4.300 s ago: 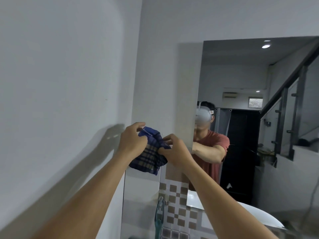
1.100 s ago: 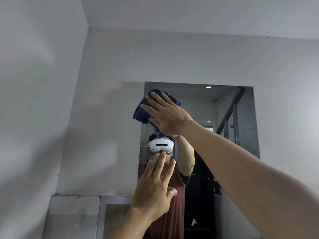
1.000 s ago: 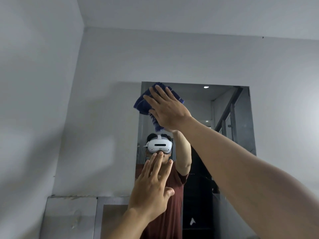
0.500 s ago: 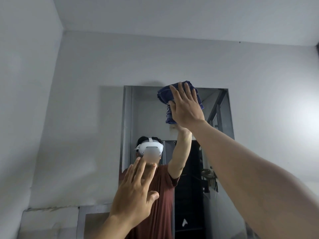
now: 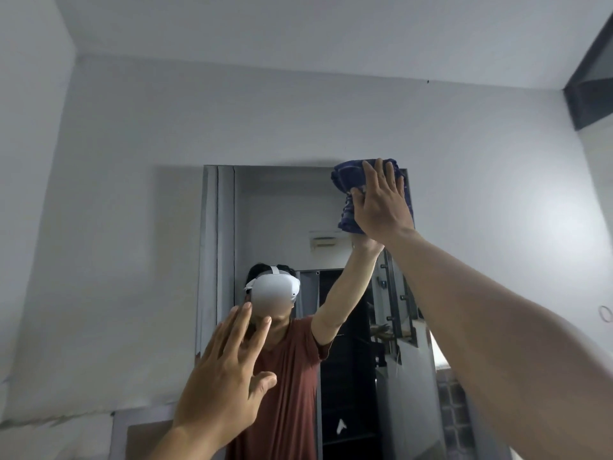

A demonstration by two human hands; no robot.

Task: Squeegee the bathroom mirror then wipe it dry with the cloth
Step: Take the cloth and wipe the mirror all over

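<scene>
We face a pale grey wall [image 5: 116, 210] that fills most of the frame, with the ceiling [image 5: 298, 31] meeting it across the top. Set into the wall at the centre is the bathroom mirror [image 5: 285, 207], a tall upright pane whose top edge sits about a third of the way down the frame; it reflects a person in a red shirt wearing a white headset, one arm raised. Our right arm reaches in from the lower right of the frame up to the mirror's upper right corner, where our right hand [image 5: 381, 207] lies flat, fingers straight and together, pressing the cloth [image 5: 345, 180] against the glass — the cloth is dark blue with a faint check, bunched, showing above and to the left of the hand. Our left hand [image 5: 229, 376] is at lower centre, empty, fingers spread wide and palm toward the mirror — whether it touches the glass we cannot tell.
</scene>
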